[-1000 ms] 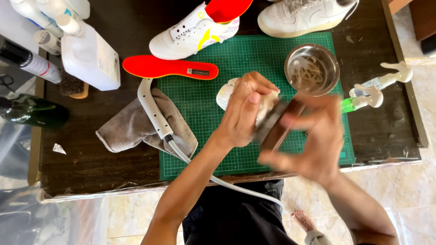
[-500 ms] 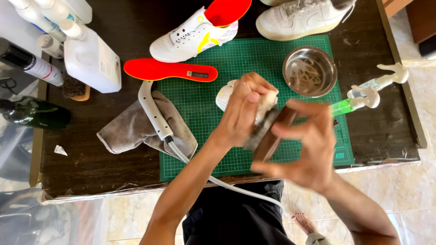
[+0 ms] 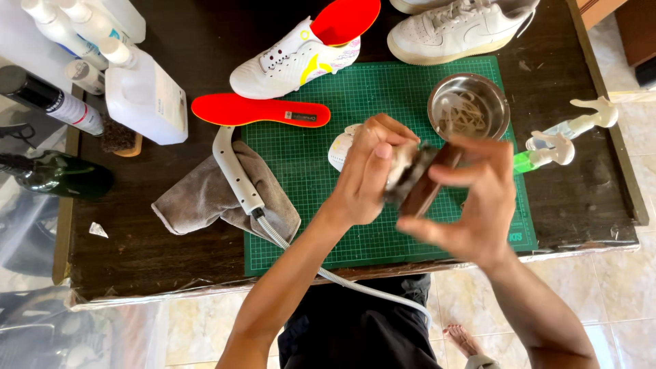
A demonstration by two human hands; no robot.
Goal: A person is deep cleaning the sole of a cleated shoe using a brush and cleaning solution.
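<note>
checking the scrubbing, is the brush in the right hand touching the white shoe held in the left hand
Touching. The head view shows the right hand pressing the wooden brush bristles against the white shoe gripped by the left hand, no gap visible.

A dark wooden table fills most of the view. A green cutting mat with a grid of thin lines lies on its middle. The table's near edge, at 6 o'clock, has a shiny clear cover that catches the light. Under the table is a floor of pale cream tiles, seen at 5 o'clock and at 7 o'clock. Bright daylight falls on the floor at 3 o'clock. A bit of brown wooden furniture shows at 1 o'clock. Clear plastic sheeting lies at 8 o'clock.
</note>
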